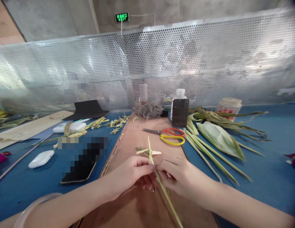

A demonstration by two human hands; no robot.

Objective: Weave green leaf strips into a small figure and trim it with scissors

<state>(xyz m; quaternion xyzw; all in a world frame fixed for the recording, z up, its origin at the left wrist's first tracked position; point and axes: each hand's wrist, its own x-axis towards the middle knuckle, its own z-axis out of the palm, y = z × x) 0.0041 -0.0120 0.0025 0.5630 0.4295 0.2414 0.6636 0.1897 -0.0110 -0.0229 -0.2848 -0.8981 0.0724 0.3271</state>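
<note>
Over the brown board, my left hand (140,172) and my right hand (172,174) meet, fingertips close together. Both pinch a long pale-green leaf strip (168,198), which runs down toward the front edge between them. Beyond the fingertips the strip joins a small cross-shaped piece (150,152) with short pale ends pointing up, left and right. The fingertips partly hide the spot where they grip. Scissors (172,136) with red and yellow handles lie behind my right hand.
Grey tangled cord (148,110) and a dark bottle (180,109) stand at the board's far end. Leaves (221,139) and a jar (229,106) are right. A phone (84,164), white case (41,159) and plant scraps (118,122) lie left. A perforated metal screen (142,66) rises behind.
</note>
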